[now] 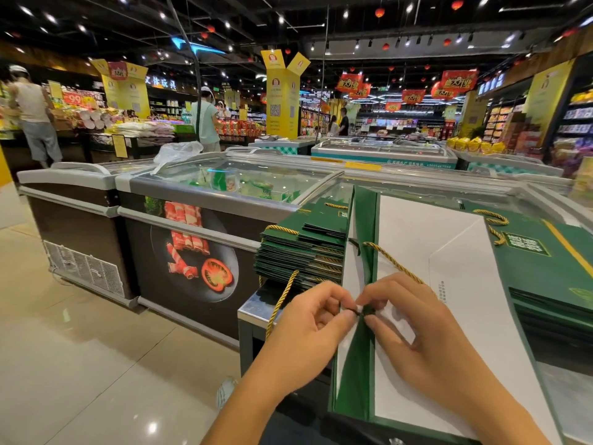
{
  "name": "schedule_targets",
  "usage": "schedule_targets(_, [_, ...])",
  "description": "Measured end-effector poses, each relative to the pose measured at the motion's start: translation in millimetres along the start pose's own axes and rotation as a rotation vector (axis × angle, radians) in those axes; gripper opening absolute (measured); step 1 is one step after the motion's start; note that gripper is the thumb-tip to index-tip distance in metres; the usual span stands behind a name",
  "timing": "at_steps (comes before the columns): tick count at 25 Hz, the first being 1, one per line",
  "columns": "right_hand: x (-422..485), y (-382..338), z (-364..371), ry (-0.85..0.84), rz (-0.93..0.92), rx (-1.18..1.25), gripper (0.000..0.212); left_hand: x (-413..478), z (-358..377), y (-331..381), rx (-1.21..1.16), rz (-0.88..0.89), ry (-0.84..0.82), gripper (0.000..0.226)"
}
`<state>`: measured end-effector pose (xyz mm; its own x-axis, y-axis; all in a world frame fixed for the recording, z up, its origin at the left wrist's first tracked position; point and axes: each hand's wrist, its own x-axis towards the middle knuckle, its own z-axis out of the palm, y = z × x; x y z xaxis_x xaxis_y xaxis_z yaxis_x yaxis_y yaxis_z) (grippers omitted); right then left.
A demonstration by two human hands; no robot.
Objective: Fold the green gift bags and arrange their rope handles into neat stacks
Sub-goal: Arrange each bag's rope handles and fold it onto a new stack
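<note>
An open green gift bag (365, 220) with a white inside lies in front of me on a freezer top. Its gold rope handle (393, 263) runs from the rim down to my fingers. My left hand (308, 329) and my right hand (414, 322) meet at the bag's green rim, each pinching it at the same small spot where the rope enters. A stack of folded green bags (301, 252) with gold ropes stands to the left. Another pile of green bags (552, 268) lies at the right.
Glass-topped chest freezers (224, 184) fill the middle of the shop. A gold rope (280, 303) hangs off the left stack over the freezer's edge. Tiled floor opens to the left. Shoppers stand far back by the shelves (35, 114).
</note>
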<state>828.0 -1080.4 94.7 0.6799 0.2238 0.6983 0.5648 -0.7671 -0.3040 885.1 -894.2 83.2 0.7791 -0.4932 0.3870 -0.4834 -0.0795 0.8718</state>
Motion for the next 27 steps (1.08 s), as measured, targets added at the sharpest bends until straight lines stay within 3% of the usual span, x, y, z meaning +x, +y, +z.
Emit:
schedule_targets(5, [-2, 0, 0, 0.004, 0.017, 0.017, 0.027, 0, -5, -3, -0.419, -0.161, 0.155, 0.008])
schedule_targets(7, [-1, 1, 2, -0.003, 0.011, 0.007, 0.029, -1, -4, -3, -0.482, -0.186, 0.166, 0.013])
schedule_targets(12, [-2, 6, 4, -0.035, 0.000, -0.062, 0.037, -3, -7, -9, -0.264, -0.178, 0.070, 0.057])
schedule_targets(17, [1, 7, 1, -0.018, -0.043, -0.266, 0.025, -3, -5, -9, -0.232, -0.157, 0.112, 0.064])
schedule_targets(20, [2, 9, -6, -0.076, -0.073, -0.387, 0.023, -2, -7, -6, -0.177, -0.086, 0.061, 0.057])
schedule_targets(23, [-5, 12, -7, -0.023, 0.005, -0.252, 0.008, 0, -6, -5, -0.161, -0.059, 0.045, 0.053])
schedule_targets(27, [-13, 10, -3, 0.071, 0.064, -0.058, 0.003, 0, -2, -7, -0.179, -0.057, 0.050, 0.053])
